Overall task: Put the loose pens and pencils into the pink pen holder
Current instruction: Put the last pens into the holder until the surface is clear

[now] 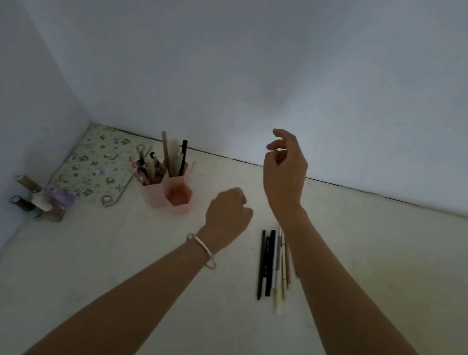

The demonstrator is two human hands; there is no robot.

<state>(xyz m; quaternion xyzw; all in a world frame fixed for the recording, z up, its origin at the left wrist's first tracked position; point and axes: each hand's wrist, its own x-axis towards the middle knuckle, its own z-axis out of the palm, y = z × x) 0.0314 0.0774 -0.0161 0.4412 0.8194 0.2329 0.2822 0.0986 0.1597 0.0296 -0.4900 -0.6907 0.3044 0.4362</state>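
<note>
A pink pen holder made of hexagonal cups stands near the back left of the white desk, with several pens and pencils upright in it. A row of loose pens and pencils, black and pale ones, lies side by side on the desk partly under my right forearm. My left hand, with a silver bangle at the wrist, hovers curled into a loose fist to the right of the holder and holds nothing visible. My right hand is raised above the desk with fingers loosely curled and apart, empty.
A patterned green-and-cream mat lies in the back left corner. A cluster of small bottles and a purple item stands to the left of it. White walls meet the desk at the back and left.
</note>
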